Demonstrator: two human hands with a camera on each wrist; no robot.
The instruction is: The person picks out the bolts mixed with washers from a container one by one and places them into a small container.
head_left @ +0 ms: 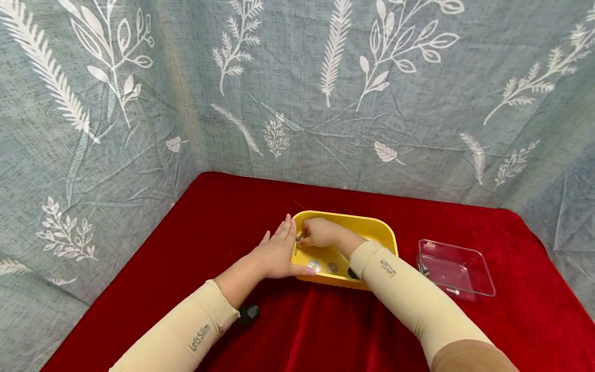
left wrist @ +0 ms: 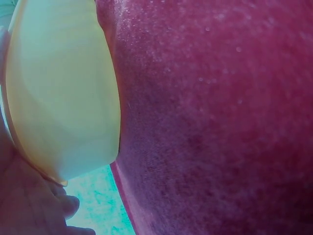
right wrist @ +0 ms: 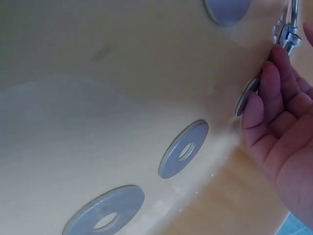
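A yellow plastic bin point(head_left: 350, 219) stands on the red cloth. My left hand point(head_left: 279, 254) rests along its left end, fingers straight by the side and thumb lying on the near rim. Inside the bin is my right hand point(head_left: 321, 232), its fingers bent at the left wall. Small metal bolts point(right wrist: 289, 36) show at its fingertips; I cannot tell whether they are pinched. Another flat washer point(right wrist: 247, 97) is partly hidden behind those fingers. More washers lie on the bin floor, one point(right wrist: 185, 149) with its hole showing and a larger-looking one point(right wrist: 110, 213) nearer the camera.
To the right of the bin stands a clear plastic box point(head_left: 457, 268) with small metal parts in it. A black object point(head_left: 248, 314) lies by my left sleeve. Red cloth point(head_left: 223, 222) covers the table, and a patterned curtain point(head_left: 297, 103) hangs behind.
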